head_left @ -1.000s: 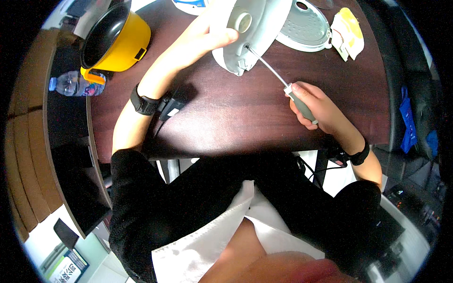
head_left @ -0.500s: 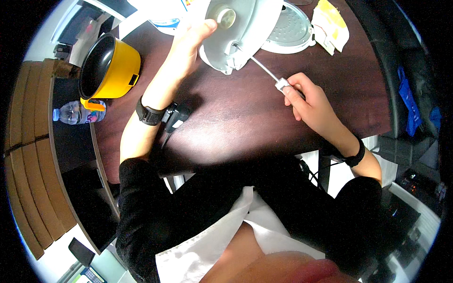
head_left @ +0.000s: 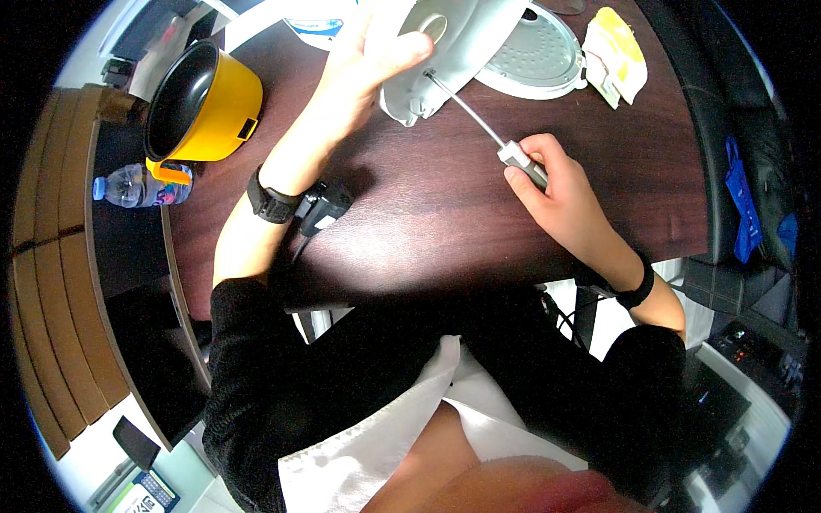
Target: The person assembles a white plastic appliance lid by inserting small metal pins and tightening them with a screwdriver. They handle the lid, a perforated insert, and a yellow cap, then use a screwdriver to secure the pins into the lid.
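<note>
My left hand [head_left: 368, 73] is closed on a light grey, curved plastic housing [head_left: 462, 43], raised at the far edge of the table, its thumb beside a round fitting [head_left: 428, 27]. The top of the housing runs out of view, so most of those fingers are hidden. In my right hand [head_left: 564, 188] is a screwdriver [head_left: 469, 111], gripped by its grey and white handle. Its thin shaft slants up and left, with the tip at a small recess in the housing. Whether a screw sits there I cannot tell.
Behind the housing lies a grey dotted round plate [head_left: 534, 60], with a yellow and white piece [head_left: 616, 56] to its right. A yellow pot [head_left: 222, 107] and a plastic bottle [head_left: 141, 185] stand at the left. A black plug-like device [head_left: 325, 205] lies by my left wrist.
My left thumb has slid right, closer to the round fitting. My right fingers are wrapped more closely round the screwdriver handle, and its tip is still at the recess. The whole view has shifted slightly.
</note>
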